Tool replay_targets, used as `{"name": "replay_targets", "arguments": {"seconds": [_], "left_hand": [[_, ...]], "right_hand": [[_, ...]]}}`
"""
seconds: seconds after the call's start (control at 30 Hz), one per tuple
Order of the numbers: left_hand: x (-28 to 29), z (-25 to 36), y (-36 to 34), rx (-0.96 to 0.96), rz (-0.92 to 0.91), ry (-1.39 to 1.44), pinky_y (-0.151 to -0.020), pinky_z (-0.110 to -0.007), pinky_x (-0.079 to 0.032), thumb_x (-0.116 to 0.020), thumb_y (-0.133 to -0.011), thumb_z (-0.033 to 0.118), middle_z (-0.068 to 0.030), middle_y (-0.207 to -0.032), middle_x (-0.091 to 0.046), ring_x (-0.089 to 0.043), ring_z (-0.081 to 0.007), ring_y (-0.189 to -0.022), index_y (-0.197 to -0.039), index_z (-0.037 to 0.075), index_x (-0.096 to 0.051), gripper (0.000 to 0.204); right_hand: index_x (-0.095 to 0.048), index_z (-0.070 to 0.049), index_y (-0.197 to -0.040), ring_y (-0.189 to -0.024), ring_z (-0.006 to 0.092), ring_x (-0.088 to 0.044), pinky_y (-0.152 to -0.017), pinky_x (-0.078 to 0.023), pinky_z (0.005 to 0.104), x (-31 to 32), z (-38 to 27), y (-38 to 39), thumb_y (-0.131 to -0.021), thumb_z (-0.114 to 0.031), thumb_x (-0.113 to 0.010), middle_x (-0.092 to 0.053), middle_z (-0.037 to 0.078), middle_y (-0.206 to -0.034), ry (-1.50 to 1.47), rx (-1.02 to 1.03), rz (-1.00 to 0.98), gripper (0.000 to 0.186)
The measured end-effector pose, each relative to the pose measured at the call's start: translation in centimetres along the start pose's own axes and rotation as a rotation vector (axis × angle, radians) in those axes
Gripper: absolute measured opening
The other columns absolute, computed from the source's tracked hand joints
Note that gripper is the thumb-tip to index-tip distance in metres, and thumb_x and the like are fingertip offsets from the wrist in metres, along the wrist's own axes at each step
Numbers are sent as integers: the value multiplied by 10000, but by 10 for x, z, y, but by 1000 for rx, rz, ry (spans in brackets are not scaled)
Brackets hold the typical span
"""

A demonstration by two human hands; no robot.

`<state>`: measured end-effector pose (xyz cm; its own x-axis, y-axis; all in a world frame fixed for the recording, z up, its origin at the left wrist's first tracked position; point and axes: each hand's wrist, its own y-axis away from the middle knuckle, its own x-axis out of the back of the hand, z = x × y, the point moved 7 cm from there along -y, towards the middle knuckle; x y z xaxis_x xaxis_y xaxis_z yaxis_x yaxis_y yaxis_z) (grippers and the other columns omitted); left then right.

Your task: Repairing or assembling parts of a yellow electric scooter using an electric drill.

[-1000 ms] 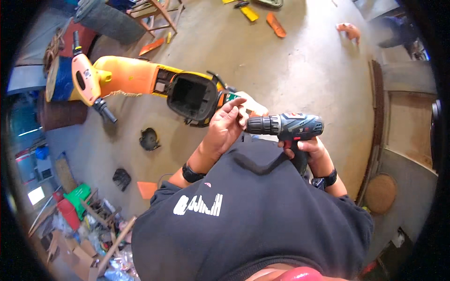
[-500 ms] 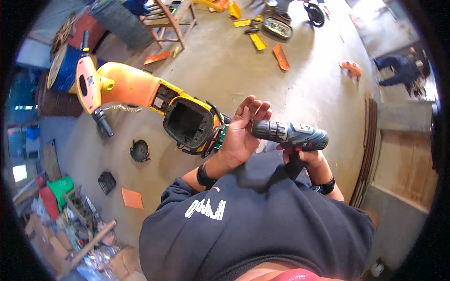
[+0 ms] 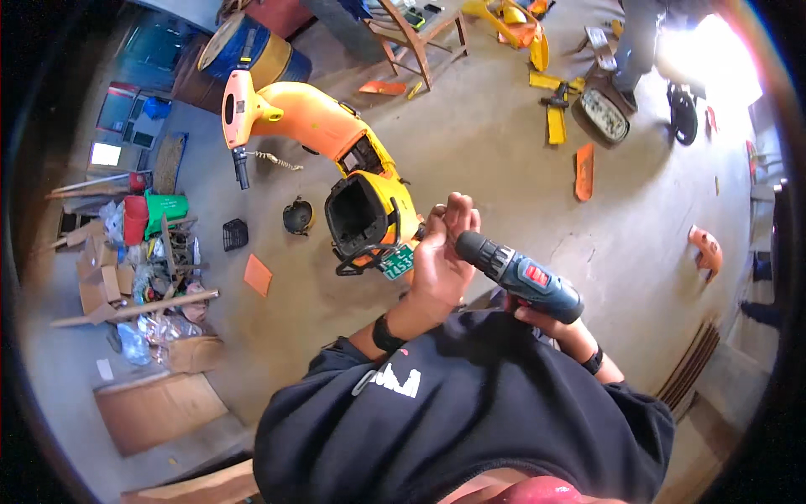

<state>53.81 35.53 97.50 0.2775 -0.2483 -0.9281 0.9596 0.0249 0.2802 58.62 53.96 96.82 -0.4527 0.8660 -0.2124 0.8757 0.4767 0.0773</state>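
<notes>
My right hand (image 3: 541, 317) is wrapped round the handle of a cordless drill (image 3: 529, 277), dark blue-grey with a black chuck aimed up and to the left. Beside the chuck, my left hand (image 3: 447, 256) is raised with its palm turned up and fingers stretched out, slightly bent; I see nothing in it. Beyond it stands an orange and yellow scooter (image 3: 311, 122), its seat off and its black storage bucket (image 3: 357, 214) exposed. A green plate (image 3: 398, 262) is fixed at the scooter's rear, close to my left wrist.
A round black part (image 3: 298, 217), a black grille (image 3: 235, 235) and an orange panel (image 3: 258, 275) lie on the floor at left, near a scrap heap (image 3: 168, 294). More orange panels (image 3: 584, 172) and an oval tray (image 3: 604, 116) lie farther off. A wooden chair (image 3: 416, 38) stands behind; another person (image 3: 634, 50) is at the back right.
The whole view has turned, shifting the scooter and floor parts to the right. The drill now tilts more, its back end lower. My left hand stays open beside the chuck.
</notes>
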Motion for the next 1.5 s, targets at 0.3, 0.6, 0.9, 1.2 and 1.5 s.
{"name": "replay_targets", "arguments": {"seconds": [0.3, 0.6, 0.9, 1.2, 1.5], "left_hand": [[-68, -48, -28, -39, -217, -48, -1119, -407, -390, -392, -1065, 240, -80, -1383, -548, -481, -254, -1333, -1127, 155, -520, 165], [-97, -22, -49, -104, -420, -42, -1102, -394, -371, -467, -1031, 320, -19, -1228, -639, -528, -240, -1256, -1284, 194, -486, 284], [-134, 47, -178, -226, -685, 13, -1078, -463, -367, -385, -1053, 352, -105, -1298, -621, -517, -311, -1280, -1290, 180, -410, 293], [-176, 133, -273, -482, -818, -224, -1058, -498, -351, -280, -1069, 357, -166, -1379, -554, -473, -375, -1332, -1370, 179, -296, 350], [-174, 178, -351, -845, -866, -405, -1112, -505, -307, -251, -1078, 344, -114, -1463, -494, -438, -398, -1356, -1447, 178, -237, 405]], "right_hand": [[-697, -51, -914, -738, 135, -664, -707, -542, 286, 56, -61, -4, -790, -168, -799, -697, 50, -802, 319, 261, -55, 199], [-594, -6, -1027, -575, 181, -538, -590, -425, 280, 60, 30, -69, -727, -718, -700, -585, 62, -691, -718, -165, -249, 780], [-582, -15, -1047, -397, 127, -458, -410, -381, 267, 80, 0, -214, -703, -822, -631, -593, 26, -726, -684, 75, -281, 879], [-497, 3, -1265, -406, 93, -470, -396, -383, 230, 37, -24, -343, -715, -758, -691, -606, 17, -768, -864, -65, -357, 960], [-657, -35, -970, -434, 94, -460, -451, -383, 244, 48, -29, -479, -724, -790, -646, -532, 3, -588, -782, -100, -459, 795]]}}
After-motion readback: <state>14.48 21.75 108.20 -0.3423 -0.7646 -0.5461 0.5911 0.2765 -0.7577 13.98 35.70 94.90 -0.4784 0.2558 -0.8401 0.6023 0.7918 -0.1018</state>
